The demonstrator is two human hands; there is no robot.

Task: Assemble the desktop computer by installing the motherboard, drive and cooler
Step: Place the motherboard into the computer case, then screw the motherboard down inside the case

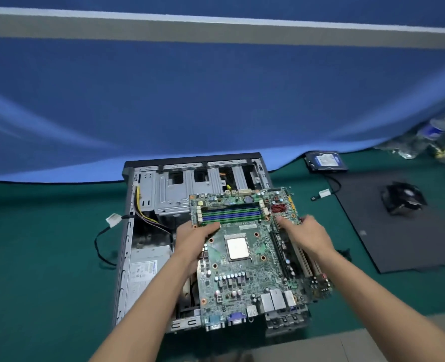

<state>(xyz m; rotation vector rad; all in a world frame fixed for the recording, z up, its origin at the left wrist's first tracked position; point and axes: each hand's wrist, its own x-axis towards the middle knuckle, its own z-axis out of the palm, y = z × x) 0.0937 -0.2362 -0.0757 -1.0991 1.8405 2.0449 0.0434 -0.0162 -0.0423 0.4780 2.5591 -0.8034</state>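
A person holds the motherboard (247,254) with both hands above the open computer case (148,205), which lies on its side on a green table surface (38,244). The left hand (192,241) grips the board's left edge, thumb curled over the top near the memory slots (230,214), fingers hidden underneath. The right hand (307,233) grips the right edge, thumb pressed on top beside the red connectors (278,207), the remaining fingers wrapped around the side. The hands are well apart, one on each side of the board.

The board covers most of the right half of the case and sits slightly tilted, its port side toward the near edge and overhanging the case's near wall. The bare processor (237,248) shows in the middle of the board. Whether the board touches the case floor cannot be told.

Inside the case, the power supply (145,273) lies at the near left and a metal drive cage (174,194) at the far side, with yellow and black wires (148,215) running between them.

To the far right of the case, a hard drive (325,160) lies on the table. Near it, the black side panel (399,231) lies flat, with the cooler (402,199) resting on top. Plastic bottles (440,134) stand at the far right edge. A blue cloth (190,100) hangs behind the table.
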